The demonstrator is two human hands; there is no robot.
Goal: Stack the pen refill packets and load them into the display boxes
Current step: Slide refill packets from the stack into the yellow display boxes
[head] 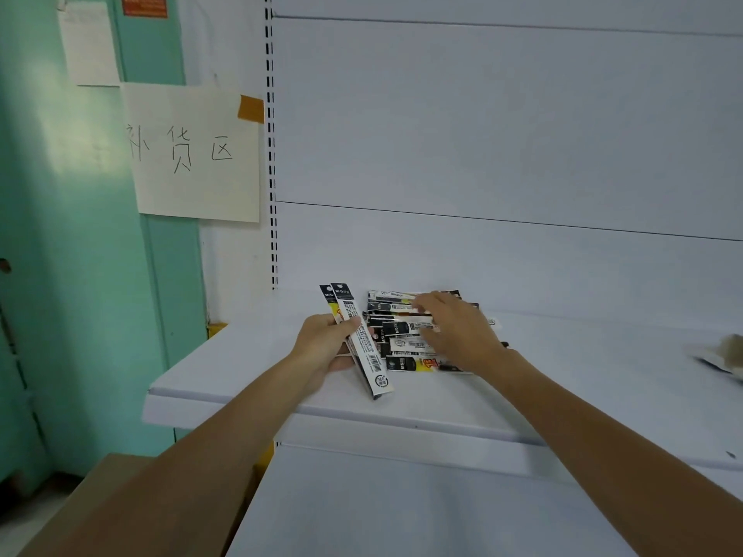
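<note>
Shelving in white metal carries the loose pile of refill packets near its back wall. Over that pile lies the right hand, fingers stretched out and gripping nothing. Just beside it, the left hand pinches a small stack of packets, tilted upright. Sliding one packet free by its end, laying it face-matched on the held stack and squaring the edges should serve best. No display box shows.
</note>
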